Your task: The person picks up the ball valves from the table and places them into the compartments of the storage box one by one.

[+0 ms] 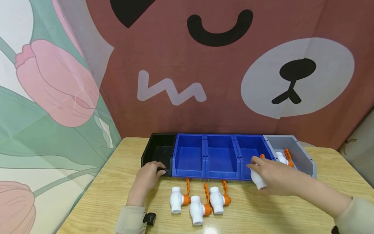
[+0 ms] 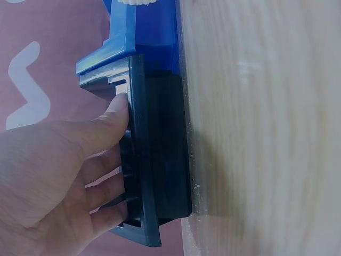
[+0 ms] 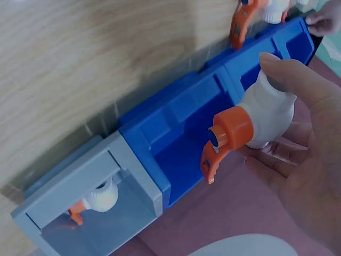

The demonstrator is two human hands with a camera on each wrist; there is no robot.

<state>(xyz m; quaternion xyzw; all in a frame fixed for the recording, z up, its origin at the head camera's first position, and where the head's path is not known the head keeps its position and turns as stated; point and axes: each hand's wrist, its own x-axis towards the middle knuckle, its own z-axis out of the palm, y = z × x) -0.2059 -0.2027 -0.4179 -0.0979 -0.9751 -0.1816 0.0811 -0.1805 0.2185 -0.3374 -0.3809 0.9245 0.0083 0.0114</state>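
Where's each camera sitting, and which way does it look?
Head: on the head, facing forward and down at three blue plastic bins; the left hand and right hand show.
Left wrist: on that wrist, facing a black plastic bin the left hand grips.
Right wrist: on that wrist, facing an orange-handled white plastic valve the right hand holds; left hand in a corner.
Head and right wrist both show that valve.

White valves [image 3: 269,114], orange handles [image 3: 212,164], blue bins [image 1: 221,158]

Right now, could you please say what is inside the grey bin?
The grey bin holds a white valve with an orange handle; nothing else shows. In the head view, the right hand partly covers both; anything beneath the valve is hidden.
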